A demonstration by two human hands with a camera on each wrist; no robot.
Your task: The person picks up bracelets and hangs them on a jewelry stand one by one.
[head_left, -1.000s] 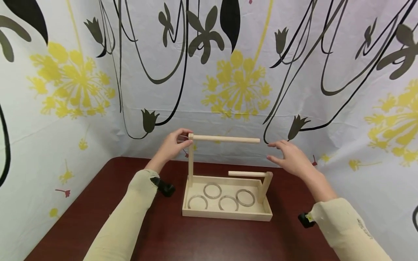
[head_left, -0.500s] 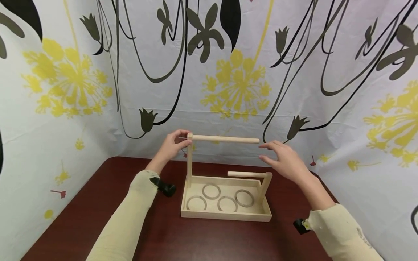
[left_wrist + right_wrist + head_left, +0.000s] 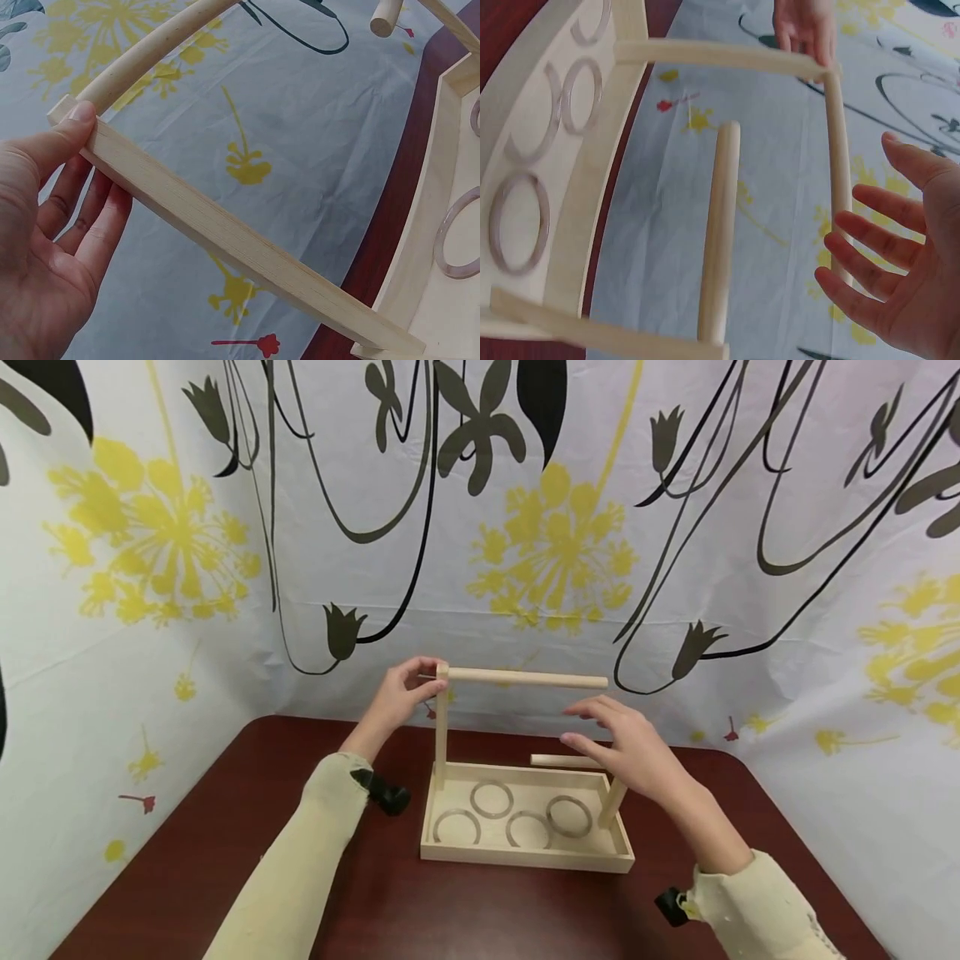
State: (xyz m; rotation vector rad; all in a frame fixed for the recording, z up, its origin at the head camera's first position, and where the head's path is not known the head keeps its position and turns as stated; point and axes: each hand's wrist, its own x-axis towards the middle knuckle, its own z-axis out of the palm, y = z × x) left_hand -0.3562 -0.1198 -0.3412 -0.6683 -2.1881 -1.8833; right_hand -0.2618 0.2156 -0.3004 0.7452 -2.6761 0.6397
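The fingers of the left hand pinch the top of the tall post, thumb on the near face and the others curled behind. The right hand holds nothing: in the right wrist view its fingers are spread and lightly bent, near the upper bar.

Take the tray on the desk as the clock's centre in the head view. The left hand is at ten o'clock, the right at two. The tall post rises from ten o'clock, its upper bar pointing to three. The short post stands near three, its lower bar pointing back to nine. Four rings lie flat in the tray, at about eleven, three, six and between eight and nine; the front wall partly hides the front two. Both bars carry no ring.

The step in hand looks like steadying the frame by its top corner while the right hand stays free. The next move seems to call for keeping that pinch firm. Should a ring be wanted, the right fingers would need to clear the lower bar, then narrow to a pinch on a thin rim.
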